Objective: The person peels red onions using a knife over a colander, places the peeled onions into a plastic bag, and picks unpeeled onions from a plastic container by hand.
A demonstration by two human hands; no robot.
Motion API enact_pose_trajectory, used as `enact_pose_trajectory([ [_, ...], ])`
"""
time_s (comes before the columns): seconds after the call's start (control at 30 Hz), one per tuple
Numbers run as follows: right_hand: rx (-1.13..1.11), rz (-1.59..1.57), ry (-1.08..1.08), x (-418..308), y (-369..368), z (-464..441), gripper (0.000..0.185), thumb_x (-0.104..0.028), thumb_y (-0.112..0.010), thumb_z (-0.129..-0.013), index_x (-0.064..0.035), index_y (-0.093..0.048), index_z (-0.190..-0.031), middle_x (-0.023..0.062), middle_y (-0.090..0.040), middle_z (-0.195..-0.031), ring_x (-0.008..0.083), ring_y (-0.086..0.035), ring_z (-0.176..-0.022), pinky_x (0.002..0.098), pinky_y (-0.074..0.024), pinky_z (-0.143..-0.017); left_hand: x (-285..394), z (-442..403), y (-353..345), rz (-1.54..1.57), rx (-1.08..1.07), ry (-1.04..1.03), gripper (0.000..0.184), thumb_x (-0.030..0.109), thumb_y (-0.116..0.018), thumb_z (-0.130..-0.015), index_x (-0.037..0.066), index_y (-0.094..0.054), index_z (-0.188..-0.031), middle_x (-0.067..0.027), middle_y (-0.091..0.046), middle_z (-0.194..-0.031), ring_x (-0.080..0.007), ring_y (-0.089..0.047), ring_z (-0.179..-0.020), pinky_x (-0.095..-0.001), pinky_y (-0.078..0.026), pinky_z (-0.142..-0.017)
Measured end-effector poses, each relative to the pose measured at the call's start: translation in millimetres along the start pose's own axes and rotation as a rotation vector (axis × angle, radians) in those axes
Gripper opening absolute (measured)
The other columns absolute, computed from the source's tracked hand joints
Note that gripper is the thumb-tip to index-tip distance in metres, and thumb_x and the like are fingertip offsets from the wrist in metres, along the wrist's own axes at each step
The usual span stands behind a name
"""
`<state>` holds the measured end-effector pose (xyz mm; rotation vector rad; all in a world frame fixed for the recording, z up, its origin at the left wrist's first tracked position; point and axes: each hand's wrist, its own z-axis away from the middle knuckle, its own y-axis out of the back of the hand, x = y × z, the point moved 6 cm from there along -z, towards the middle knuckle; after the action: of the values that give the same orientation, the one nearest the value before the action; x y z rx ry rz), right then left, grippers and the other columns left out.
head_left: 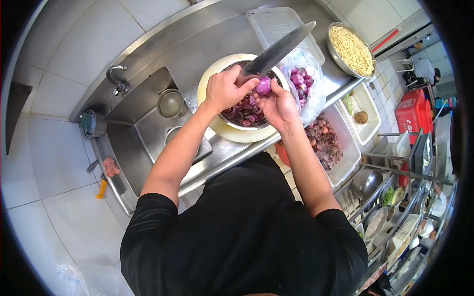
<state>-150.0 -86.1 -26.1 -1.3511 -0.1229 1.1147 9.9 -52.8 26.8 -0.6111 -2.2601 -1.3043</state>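
My left hand (225, 90) is wrapped round the handle end of a large knife (281, 48), whose blade points up and to the right. A purple onion (263, 86) is in the fingers of my right hand (279, 106), close to the knife's heel. Below both hands, a metal colander holds purple onion skins (243, 114) and stands on a round cream board (232, 134). Right of it, a clear plastic bag (313, 101) contains several peeled onions (302, 81). The knife handle is mostly hidden by my fingers.
A sink (140, 143) with metal pots and a faucet (118, 81) is at left. A noodle bowl (351, 51) stands upper right, near a plastic lid (274, 22). Lower right are a bin of unpeeled onions (323, 143), a white crate (368, 111) and a dish rack (395, 170).
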Motion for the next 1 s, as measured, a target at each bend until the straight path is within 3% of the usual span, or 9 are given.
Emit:
enact_pose_trajectory([
  [0.27,-0.015,0.008,-0.019,-1.1,-2.6,11.3,0.03,-0.025,-0.041,-0.11,-0.0032,-0.052,-0.127,0.0128,-0.064,-0.112,0.0254,-0.063,-0.086,0.0359,-0.0561,-0.077,-12.0,-13.2,5.8,0.085,0.028,0.095,0.056,0.06,-0.073,-0.085,0.005,-0.061,-0.077,-0.0147,-0.066,-0.064,-0.0373,-0.068,-0.064,-0.0457,-0.052,-0.058],
  [0.47,-0.052,0.112,-0.068,-7.0,1.3,20.3,0.029,-0.028,-0.044,-0.109,-0.0056,-0.054,-0.126,0.0096,-0.063,-0.111,0.0205,-0.059,-0.082,0.0348,-0.0522,-0.075,-43.8,-29.5,7.8,-0.22,-0.148,0.289,0.064,0.067,-0.059,-0.091,0.004,-0.063,-0.085,-0.0216,-0.069,-0.074,-0.0441,-0.069,-0.076,-0.0532,-0.053,-0.068],
  [0.63,0.145,0.338,0.22,-50.5,72.7,25.0,0.025,-0.022,-0.055,-0.104,-0.0044,-0.057,-0.122,0.0093,-0.065,-0.107,0.0189,-0.062,-0.078,0.0294,-0.0513,-0.065,-80.8,-7.2,-11.6,-0.119,-0.191,0.424,0.063,0.065,-0.056,-0.094,0.003,-0.065,-0.085,-0.0222,-0.068,-0.076,-0.0442,-0.067,-0.078,-0.0494,-0.05,-0.068],
  [0.7,0.421,0.479,0.339,-84.1,113.5,24.9,0.028,-0.023,-0.059,-0.103,-0.0035,-0.057,-0.123,0.0101,-0.066,-0.105,0.0165,-0.063,-0.076,0.0273,-0.0501,-0.062,-82.5,-2.2,-13.5,-0.179,-0.206,0.453,0.06,0.063,-0.059,-0.093,0.004,-0.067,-0.089,-0.0217,-0.07,-0.08,-0.043,-0.068,-0.08,-0.0479,-0.051,-0.07],
  [0.8,0.749,0.741,0.499,-130.7,149.4,25.0,0.033,-0.023,-0.064,-0.101,-0.0007,-0.057,-0.124,0.0118,-0.067,-0.102,0.0156,-0.065,-0.079,0.0267,-0.0524,-0.066,-70.6,1.9,-9.6,-0.206,-0.179,0.472,0.061,0.067,-0.065,-0.087,0.007,-0.071,-0.098,-0.0204,-0.073,-0.085,-0.0427,-0.07,-0.085,-0.0491,-0.054,-0.075],
  [0.83,0.826,0.826,0.529,-141.8,161.6,19.0,0.036,-0.024,-0.067,-0.098,0.0008,-0.058,-0.122,0.0144,-0.068,-0.105,0.0202,-0.066,-0.086,0.0324,-0.0546,-0.075,-62.3,3.1,-7.6,-0.206,-0.162,0.476,0.063,0.069,-0.067,-0.084,0.008,-0.072,-0.101,-0.0198,-0.074,-0.087,-0.0428,-0.07,-0.087,-0.05,-0.054,-0.077],
  [0.9,0.878,1.14,0.705,-156.4,227.7,-22.1,0.044,-0.034,-0.066,-0.1,-0.0009,-0.056,-0.128,0.009,-0.068,-0.101,0.0135,-0.063,-0.083,0.0304,-0.0531,-0.073,-47.2,4.9,-6.5,-0.126,-0.13,0.499,0.065,0.065,-0.076,-0.079,0.008,-0.073,-0.109,-0.0182,-0.076,-0.095,-0.0364,-0.073,-0.093,-0.0443,-0.056,-0.082],
  [0.97,0.739,1.078,0.657,-146.4,244.1,-50.9,0.044,-0.032,-0.068,-0.097,-0.0007,-0.057,-0.125,0.0151,-0.07,-0.102,0.0186,-0.067,-0.091,0.0359,-0.0544,-0.079,-56.0,5.7,-14.2,-0.062,-0.081,0.464,0.062,0.061,-0.078,-0.079,0.007,-0.073,-0.111,-0.0178,-0.076,-0.099,-0.0328,-0.074,-0.095,-0.042,-0.055,-0.084],
  [1.0,0.773,1.253,0.631,-142.9,229.3,-46.6,0.043,-0.03,-0.069,-0.094,-0.0004,-0.057,-0.124,0.019,-0.069,-0.107,0.0238,-0.068,-0.095,0.0398,-0.0546,-0.082,-54.7,5.2,-14.8,-0.065,-0.067,0.489,0.058,0.056,-0.08,-0.081,0.006,-0.074,-0.111,-0.0165,-0.077,-0.1,-0.0292,-0.074,-0.095,-0.04,-0.055,-0.084],
])
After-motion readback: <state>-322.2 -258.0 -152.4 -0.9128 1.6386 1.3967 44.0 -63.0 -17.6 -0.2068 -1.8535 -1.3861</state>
